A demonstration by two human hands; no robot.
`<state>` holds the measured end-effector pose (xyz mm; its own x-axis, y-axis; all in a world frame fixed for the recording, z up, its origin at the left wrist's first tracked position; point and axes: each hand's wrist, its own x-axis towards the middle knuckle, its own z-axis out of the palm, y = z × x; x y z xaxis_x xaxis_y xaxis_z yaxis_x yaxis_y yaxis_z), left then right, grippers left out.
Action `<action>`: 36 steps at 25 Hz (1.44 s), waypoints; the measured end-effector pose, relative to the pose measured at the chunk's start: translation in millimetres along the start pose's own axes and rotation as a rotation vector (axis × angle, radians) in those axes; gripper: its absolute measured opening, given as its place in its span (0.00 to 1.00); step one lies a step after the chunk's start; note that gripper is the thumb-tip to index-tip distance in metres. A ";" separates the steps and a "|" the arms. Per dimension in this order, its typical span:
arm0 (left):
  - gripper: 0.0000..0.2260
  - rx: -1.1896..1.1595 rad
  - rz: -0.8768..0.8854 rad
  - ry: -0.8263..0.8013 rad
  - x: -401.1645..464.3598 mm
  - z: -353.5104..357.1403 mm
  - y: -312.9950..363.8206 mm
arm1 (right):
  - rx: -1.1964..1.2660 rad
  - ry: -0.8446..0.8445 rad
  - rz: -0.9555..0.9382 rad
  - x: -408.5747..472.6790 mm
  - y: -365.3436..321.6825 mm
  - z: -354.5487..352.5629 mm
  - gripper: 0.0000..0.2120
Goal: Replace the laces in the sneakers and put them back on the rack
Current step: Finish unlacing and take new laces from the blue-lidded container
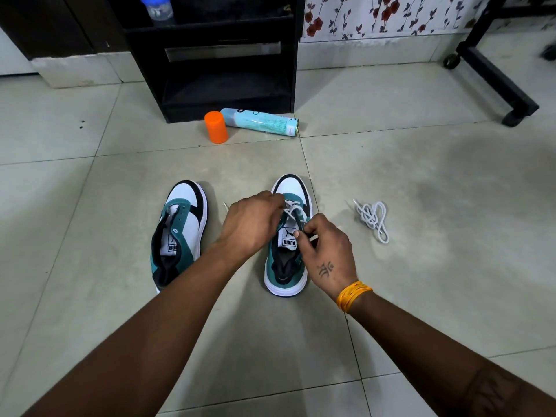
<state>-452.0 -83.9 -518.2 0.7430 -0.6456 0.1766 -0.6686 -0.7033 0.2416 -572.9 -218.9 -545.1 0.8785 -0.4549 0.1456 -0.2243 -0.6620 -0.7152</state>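
While the right hand [323,251] pinches a strand of the white lace [293,210] between thumb and fingertips, the left hand [249,225] closes on the same lace at the eyelets of the right sneaker [287,278]. That sneaker stands upright on the tiled floor [421,176], toe pointing far. Just left of it lies the left sneaker [180,233], unlaced. To the right, a loose white lace [373,219] lies bundled. Farther off, an orange cap [216,127] and a spray can [260,121] on its side sit before the black rack [210,55].
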 end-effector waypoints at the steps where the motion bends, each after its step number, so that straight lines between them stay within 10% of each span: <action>1: 0.07 0.005 -0.098 0.040 0.5 1.2 -2.4 | -0.002 -0.002 -0.002 0.0 0.3 -0.3 0.10; 5: 0.06 -0.020 -0.437 0.037 -2.1 5.0 -17.0 | -0.002 -0.001 0.007 -0.2 1.8 -2.7 0.10; 11: 0.09 0.008 0.002 0.038 3.2 1.4 4.1 | -0.001 0.005 -0.001 0.2 1.7 -1.1 0.09; 17: 0.09 -0.312 -0.659 0.048 0.7 0.6 -2.6 | -0.013 0.029 -0.014 2.3 1.0 -4.6 0.09; 25: 0.06 -0.581 -0.637 0.163 -10.2 4.6 9.0 | -0.117 -0.094 -0.040 7.6 -6.1 -3.6 0.12; 31: 0.08 -0.961 -1.170 0.293 -12.2 11.2 -14.0 | -0.087 -0.099 0.027 2.3 -5.5 -5.3 0.10; 36: 0.11 -0.769 -0.886 0.454 -31.2 3.9 12.5 | -0.083 -0.104 0.125 1.2 -11.4 -9.2 0.13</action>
<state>-483.7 -73.7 -524.5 0.9724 0.2266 -0.0558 0.1428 -0.3884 0.9103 -573.2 -217.4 -530.5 0.8795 -0.4757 -0.0150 -0.3647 -0.6532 -0.6635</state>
